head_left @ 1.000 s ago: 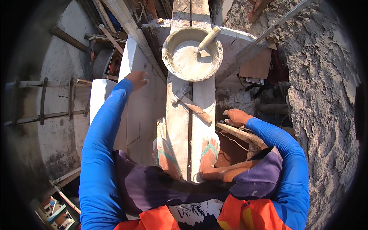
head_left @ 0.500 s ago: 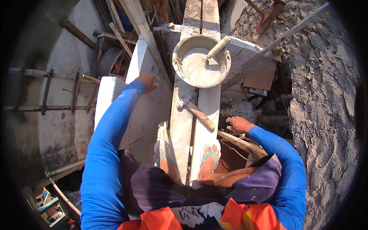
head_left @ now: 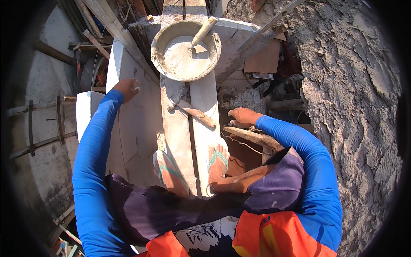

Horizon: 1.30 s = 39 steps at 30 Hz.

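Observation:
My left hand (head_left: 127,89) hangs beside a white block wall (head_left: 132,124), its fingers loosely bent and nothing seen in them. On the other side, my right hand (head_left: 243,117) hovers near a rough wooden board (head_left: 254,137), also holding nothing, fingers slightly curled and apart. Between them, a hammer (head_left: 195,113) with a mortar-crusted head lies across two planks (head_left: 176,137). Farther along the planks stands a round bucket (head_left: 157,60) of grey wet mortar (head_left: 180,60). A trowel (head_left: 204,31) leans in it, wooden handle up over the rim, blade partly sunk.
My sandalled feet (head_left: 218,160) stand on the planks, which have a gap between them. A rough mortar-covered wall (head_left: 351,128) rises at the right. A long straight bar (head_left: 269,30) slants at the upper right. Wooden poles (head_left: 115,25) stand at the upper left.
The view has shifted, so bucket, hammer and planks sit farther left and higher in the picture. Both hands stay without anything in them; bucket, trowel and hammer keep their places on the planks.

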Available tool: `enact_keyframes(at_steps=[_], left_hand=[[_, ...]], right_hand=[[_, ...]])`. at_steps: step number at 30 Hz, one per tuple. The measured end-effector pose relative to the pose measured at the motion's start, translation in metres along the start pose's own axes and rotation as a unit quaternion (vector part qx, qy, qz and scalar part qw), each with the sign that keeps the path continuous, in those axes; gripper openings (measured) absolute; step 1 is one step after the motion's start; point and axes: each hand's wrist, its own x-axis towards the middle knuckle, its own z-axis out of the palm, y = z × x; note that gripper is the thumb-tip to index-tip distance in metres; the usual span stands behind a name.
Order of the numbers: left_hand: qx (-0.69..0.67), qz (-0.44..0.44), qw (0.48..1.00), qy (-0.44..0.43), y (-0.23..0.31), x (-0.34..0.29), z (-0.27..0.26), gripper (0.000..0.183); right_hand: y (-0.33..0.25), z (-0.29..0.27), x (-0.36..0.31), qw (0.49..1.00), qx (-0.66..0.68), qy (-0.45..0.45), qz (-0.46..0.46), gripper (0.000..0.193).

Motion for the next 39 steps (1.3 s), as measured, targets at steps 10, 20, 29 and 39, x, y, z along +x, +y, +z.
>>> enact_keyframes(at_steps=[10, 20, 29, 39], left_hand=[[-0.023, 0.034, 0.999, 0.015, -0.018, 0.011, 0.01, 0.039], [0.005, 0.042, 0.999, 0.031, -0.024, 0.017, 0.018, 0.038], [0.026, 0.031, 0.999, 0.017, -0.015, 0.019, 0.014, 0.038], [0.007, 0.071, 0.992, 0.101, -0.024, 0.014, 0.02, 0.039]], right_hand=[[0.005, 0.008, 0.001, 1.0, 0.01, 0.009, -0.01, 0.048], [0.01, 0.011, -0.014, 1.0, -0.002, -0.002, 0.008, 0.045], [0.006, 0.005, -0.015, 1.0, -0.021, -0.003, 0.011, 0.05], [0.001, -0.001, -0.018, 1.0, -0.017, -0.004, 0.011, 0.049]])
